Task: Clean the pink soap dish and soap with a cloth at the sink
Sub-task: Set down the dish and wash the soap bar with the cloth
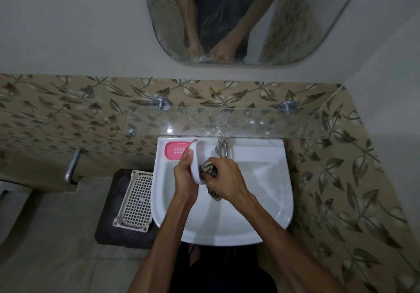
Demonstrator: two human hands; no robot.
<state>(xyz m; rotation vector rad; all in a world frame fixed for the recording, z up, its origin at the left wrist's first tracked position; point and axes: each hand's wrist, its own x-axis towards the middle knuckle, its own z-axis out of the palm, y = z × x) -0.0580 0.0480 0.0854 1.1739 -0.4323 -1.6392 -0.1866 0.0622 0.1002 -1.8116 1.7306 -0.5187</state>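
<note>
My left hand [185, 174] grips a white oval soap dish part [200, 160], tilted on its edge over the white sink [261, 201]. My right hand [227, 179] presses a striped cloth [210, 168] against the inside of that white part; a tail of the cloth [214, 196] hangs below my fist. The pink soap dish tray [176, 150], with a slotted drain in its middle, lies flat on the sink's back left corner. No soap bar is visible.
A chrome tap [222, 148] stands at the sink's back centre, close to my right hand. A glass shelf [227, 122] juts out above the tap. A cream plastic basket [136, 199] sits on a dark stool left of the sink. A mirror [238, 19] hangs above.
</note>
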